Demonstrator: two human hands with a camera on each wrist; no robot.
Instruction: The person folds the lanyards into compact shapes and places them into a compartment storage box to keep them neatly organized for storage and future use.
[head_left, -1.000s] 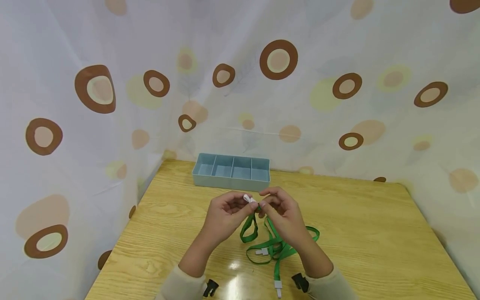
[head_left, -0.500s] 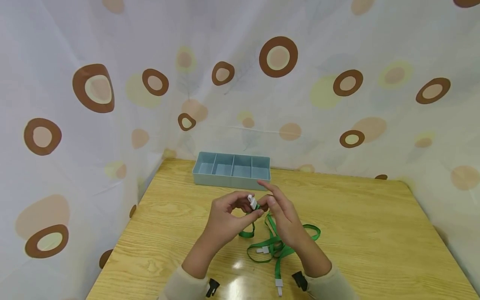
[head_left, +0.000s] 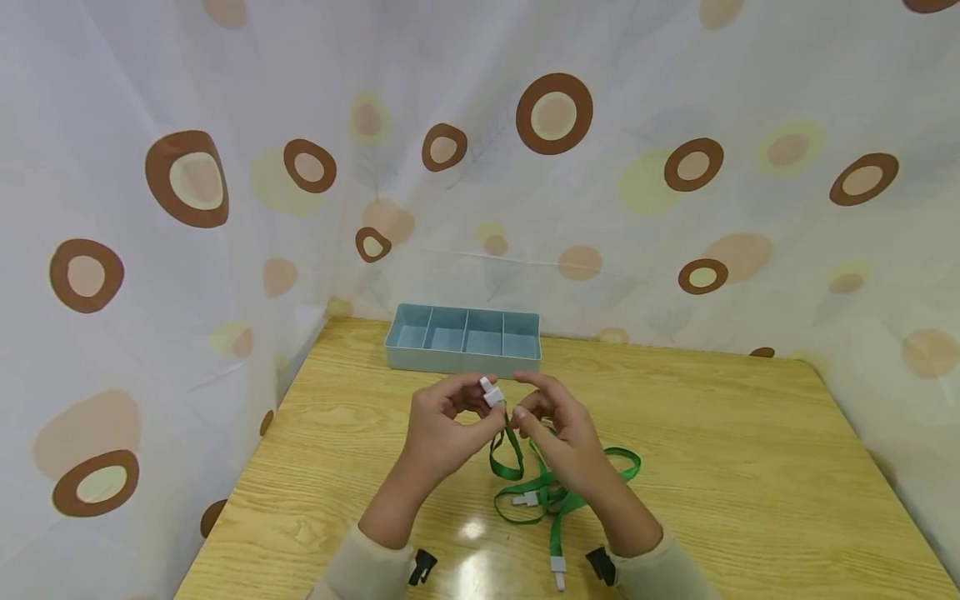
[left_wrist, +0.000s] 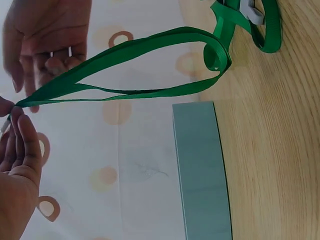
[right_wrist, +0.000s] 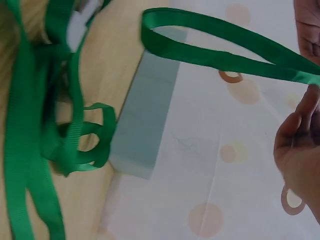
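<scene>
Above the table, my left hand [head_left: 450, 429] pinches a green lanyard [left_wrist: 150, 45] just below its white plastic clip [head_left: 492, 393]. The clip points up, and the strap hangs from it in a folded loop. Close to the strap, my right hand [head_left: 566, 433] has its index finger extended and the other fingers loosely bent. In the right wrist view its fingertips [right_wrist: 314, 92] come near the strap; whether they touch it I cannot tell. Under the hands, more green lanyards [head_left: 551, 483] lie tangled, with one white clip [head_left: 558, 571] toward the front edge.
A blue-grey tray [head_left: 465, 360] with several compartments stands at the back of the wooden table [head_left: 712, 467]. A patterned curtain [head_left: 615, 217] hangs behind and beside the table. Black buckles [head_left: 423, 567] sit at both sleeve cuffs.
The clip in my left hand has tilted upright and then leaned left. My right hand has moved off the clip end and slightly away. The tangled lanyards have not moved.
</scene>
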